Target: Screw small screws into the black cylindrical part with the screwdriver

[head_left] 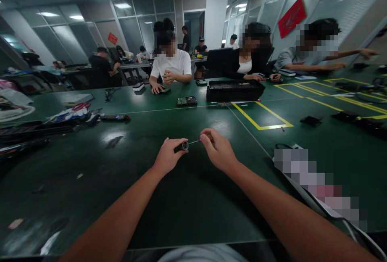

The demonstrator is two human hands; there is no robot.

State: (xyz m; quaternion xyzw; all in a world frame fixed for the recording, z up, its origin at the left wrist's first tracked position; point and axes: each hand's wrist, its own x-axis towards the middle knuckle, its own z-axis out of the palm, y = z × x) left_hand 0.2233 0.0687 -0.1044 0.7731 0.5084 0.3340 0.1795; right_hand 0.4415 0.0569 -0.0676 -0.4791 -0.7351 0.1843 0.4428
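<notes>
Between thumb and fingers, my left hand [169, 155] grips a small dark cylinder [184, 146] whose round end faces right and toward me. My right hand [216, 147] pinches the reddish end of a thin metal rod [193, 142]. The rod's other end reaches the edge of the cylinder; whether it touches or goes in is too small to tell. Both hands are above the green table [181, 201], a short gap apart.
A black tray [236, 91] and a green circuit board part [186, 100] lie ahead. Tools and a pen-like item [115, 117] are at the left. A pixelated flat object [317, 185] lies at the right. Several people sit across the table.
</notes>
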